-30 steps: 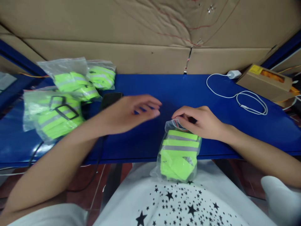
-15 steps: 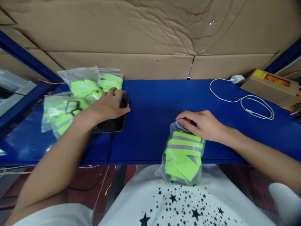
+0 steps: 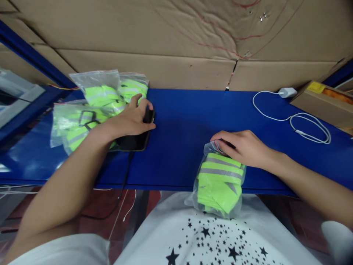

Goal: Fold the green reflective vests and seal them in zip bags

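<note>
My right hand pinches the top edge of a clear zip bag. Inside this bag is folded neon yellow-green fabric with grey reflective stripes. The bag's lower end hangs past the table's front edge, against my white shirt. On the left, my left hand lies over a dark phone with its fingers apart, and covers part of it. Just beyond and beside that hand are several similar bags of neon fabric, one with black buckles showing.
The blue table backs onto a cardboard panel. A white charger with a coiled cable lies on the right beside a cardboard box. A black cable runs from the phone over the front edge.
The view has shifted slightly, and things on the table sit a little further right. My left hand's fingers have moved a bit over the phone. My right hand keeps its hold on the bag.
</note>
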Demonstrator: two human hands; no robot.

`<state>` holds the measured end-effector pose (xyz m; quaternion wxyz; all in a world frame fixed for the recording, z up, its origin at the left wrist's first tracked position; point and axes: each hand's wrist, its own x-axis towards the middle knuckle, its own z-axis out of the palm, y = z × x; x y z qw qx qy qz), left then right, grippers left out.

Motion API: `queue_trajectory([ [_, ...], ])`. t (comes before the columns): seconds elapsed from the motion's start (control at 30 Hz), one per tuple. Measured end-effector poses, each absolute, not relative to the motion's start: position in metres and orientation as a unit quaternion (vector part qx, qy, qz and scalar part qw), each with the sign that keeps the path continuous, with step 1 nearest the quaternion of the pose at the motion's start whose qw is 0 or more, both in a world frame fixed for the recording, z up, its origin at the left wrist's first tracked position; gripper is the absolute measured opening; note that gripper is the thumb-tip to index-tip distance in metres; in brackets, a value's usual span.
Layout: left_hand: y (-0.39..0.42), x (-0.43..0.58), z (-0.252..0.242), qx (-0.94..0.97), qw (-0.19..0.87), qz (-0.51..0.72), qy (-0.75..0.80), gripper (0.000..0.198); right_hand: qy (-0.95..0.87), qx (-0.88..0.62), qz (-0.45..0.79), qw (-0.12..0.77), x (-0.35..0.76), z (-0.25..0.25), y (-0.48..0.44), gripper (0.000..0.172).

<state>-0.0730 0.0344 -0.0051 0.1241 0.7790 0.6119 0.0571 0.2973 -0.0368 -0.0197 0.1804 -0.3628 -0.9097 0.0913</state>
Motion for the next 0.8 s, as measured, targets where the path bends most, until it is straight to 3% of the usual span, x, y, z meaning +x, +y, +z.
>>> queue_trajectory([
  [0.3,0.042,-0.105,0.012,0.806,0.146,0.036,0.572,0.070,-0.915,-0.360,0.095,0.154,0.300,-0.021,-0.035,0.024],
  [0.5,0.034,-0.120,0.025,0.815,0.231,-0.019,0.532,0.117,-0.917,-0.361,0.098,0.137,0.300,-0.020,-0.036,0.024],
  [0.57,0.034,-0.121,0.025,0.814,0.238,-0.032,0.529,0.122,-0.918,-0.362,0.097,0.130,0.300,-0.020,-0.036,0.025],
  [0.8,0.051,-0.131,0.014,0.813,0.229,0.036,0.535,0.089,-0.921,-0.356,0.098,0.123,0.301,-0.019,-0.034,0.025],
])
